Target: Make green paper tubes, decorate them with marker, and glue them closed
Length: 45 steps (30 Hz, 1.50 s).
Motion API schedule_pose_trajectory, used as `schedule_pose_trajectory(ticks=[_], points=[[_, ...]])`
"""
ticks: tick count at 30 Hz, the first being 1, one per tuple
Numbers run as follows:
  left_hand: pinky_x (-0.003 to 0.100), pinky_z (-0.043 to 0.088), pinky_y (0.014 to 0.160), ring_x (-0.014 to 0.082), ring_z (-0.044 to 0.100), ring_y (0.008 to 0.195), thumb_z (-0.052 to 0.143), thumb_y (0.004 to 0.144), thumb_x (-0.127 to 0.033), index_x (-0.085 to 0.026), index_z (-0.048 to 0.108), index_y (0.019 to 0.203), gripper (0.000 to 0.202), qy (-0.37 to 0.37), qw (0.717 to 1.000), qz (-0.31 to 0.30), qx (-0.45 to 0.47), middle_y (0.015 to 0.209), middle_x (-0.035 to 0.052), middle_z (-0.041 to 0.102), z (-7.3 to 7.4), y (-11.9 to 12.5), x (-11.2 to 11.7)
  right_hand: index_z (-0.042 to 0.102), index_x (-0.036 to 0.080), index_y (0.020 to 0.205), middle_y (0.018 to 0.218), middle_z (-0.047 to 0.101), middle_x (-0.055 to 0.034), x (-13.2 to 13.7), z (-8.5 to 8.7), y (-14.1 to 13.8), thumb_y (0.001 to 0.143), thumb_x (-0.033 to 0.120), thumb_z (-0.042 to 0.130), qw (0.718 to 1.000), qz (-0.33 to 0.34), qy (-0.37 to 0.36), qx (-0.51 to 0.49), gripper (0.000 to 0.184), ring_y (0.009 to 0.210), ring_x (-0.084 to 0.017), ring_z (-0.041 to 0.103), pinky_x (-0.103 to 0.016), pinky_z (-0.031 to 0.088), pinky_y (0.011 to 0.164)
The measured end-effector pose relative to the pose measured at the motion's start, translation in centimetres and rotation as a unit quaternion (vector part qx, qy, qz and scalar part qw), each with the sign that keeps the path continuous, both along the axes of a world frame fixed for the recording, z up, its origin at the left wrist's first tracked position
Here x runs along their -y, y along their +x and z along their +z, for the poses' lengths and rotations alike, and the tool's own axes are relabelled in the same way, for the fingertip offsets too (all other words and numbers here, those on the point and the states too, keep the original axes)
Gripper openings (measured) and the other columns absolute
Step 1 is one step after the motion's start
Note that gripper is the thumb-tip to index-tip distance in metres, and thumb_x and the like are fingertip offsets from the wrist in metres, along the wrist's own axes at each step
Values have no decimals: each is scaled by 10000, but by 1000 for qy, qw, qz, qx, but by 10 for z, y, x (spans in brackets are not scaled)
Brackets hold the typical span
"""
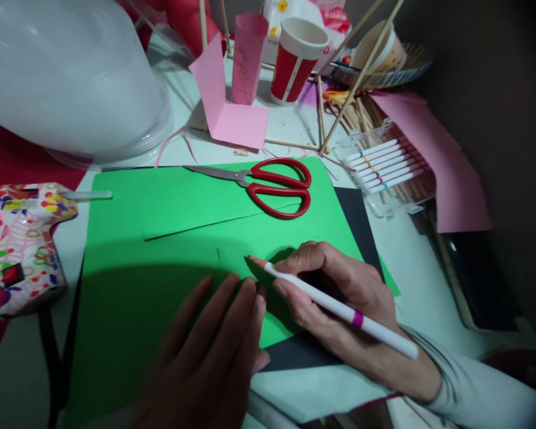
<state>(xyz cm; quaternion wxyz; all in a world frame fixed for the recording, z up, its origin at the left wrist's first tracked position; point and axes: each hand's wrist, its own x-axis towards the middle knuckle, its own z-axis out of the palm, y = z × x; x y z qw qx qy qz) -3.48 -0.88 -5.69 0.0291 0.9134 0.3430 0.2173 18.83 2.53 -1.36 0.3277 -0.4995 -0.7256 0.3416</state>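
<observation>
Green paper (129, 262) lies across the table, with a short dark line drawn near its middle. My left hand (214, 339) rests flat on it, fingers stretched out. In my right hand (339, 292) is a white marker (339, 307) with a purple band, pinched between thumb and fingers. Its brush-like tip sits close to the paper, right of the short line; whether it touches I cannot tell. Above both hands, red-handled scissors (268, 185) lie on the paper with the blades pointing left. Black paper (295, 353) shows under the green sheet.
A flower-patterned glue gun (31, 238) lies at the left, below a large translucent plastic container (75, 77). Behind stand folded pink paper (239, 124), a pink paper tube (249, 59), a red-and-white cup (297, 62) and a wooden stick frame (361, 77). At right is a marker case (388, 164).
</observation>
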Motion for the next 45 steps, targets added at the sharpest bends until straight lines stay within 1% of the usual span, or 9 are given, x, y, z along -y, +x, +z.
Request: schedule_pose_trajectory(ticks=[6,11,14,20,24,29,36,40,45], points=[[470,252,1286,323,398,1474,587,957,-105,-6,515,1415,474,9,1000,-22,-13,1482,174,563,1,0,-4,632,169,1013,838,696,-12,0,-1,-2,973,182,664,999,18,25,-16,53,669,-93,632,-236,502,602],[439,204,1314,312,331,1519,590,949,-91,2,531,1392,457,4,1000,-17,-14,1481,173,543,3,1,-4,660,134,1011,820,687,-24,-3,-1,-2,968,160,665,999,26,37,-17,50,672,-103,621,-254,507,618],[423,200,1317,297,347,1505,584,955,-96,4,526,1397,457,0,1000,-13,-5,1480,173,530,1,2,-2,664,126,1023,825,682,-26,-4,-3,-1,966,147,662,998,33,43,-21,60,683,-105,621,-253,508,623],[396,236,1308,277,409,1458,559,963,-90,-3,518,1412,460,-17,1000,-1,1,1465,158,542,1,3,0,655,138,1031,843,688,-31,-3,-3,-1,962,156,669,998,38,43,-30,72,707,-112,634,-249,514,630],[410,211,1319,281,400,1465,574,969,-117,-3,543,1387,434,-5,1000,-6,4,1441,153,557,4,3,-2,644,161,1026,837,690,-28,-3,-2,-2,967,153,658,998,37,44,-28,62,713,-121,653,-251,527,640],[423,227,1313,300,411,1460,592,939,-75,5,542,1393,464,-3,1000,-19,-4,1445,168,565,6,1,-3,639,206,1030,843,704,-23,-4,1,-4,978,183,646,999,27,28,-13,57,725,-146,687,-270,552,663],[428,228,1312,301,444,1439,578,953,-103,8,530,1417,479,5,1000,-20,-9,1448,168,574,6,-1,-3,638,197,1039,863,726,-30,-4,2,-4,977,180,654,999,36,18,-10,66,762,-162,713,-280,560,650],[429,237,1314,298,439,1461,567,955,-99,-3,507,1453,510,-1,1000,-22,-20,1471,169,576,5,-3,-3,606,210,1015,831,695,-22,-2,0,-3,999,199,617,999,19,32,5,22,695,-145,668,-274,531,598],[422,277,1308,297,441,1481,583,963,-132,-6,520,1446,504,5,999,-33,-15,1461,177,605,4,-6,-6,588,205,956,740,612,20,0,-2,-3,967,144,615,999,13,49,4,67,586,-100,548,-240,444,529]])
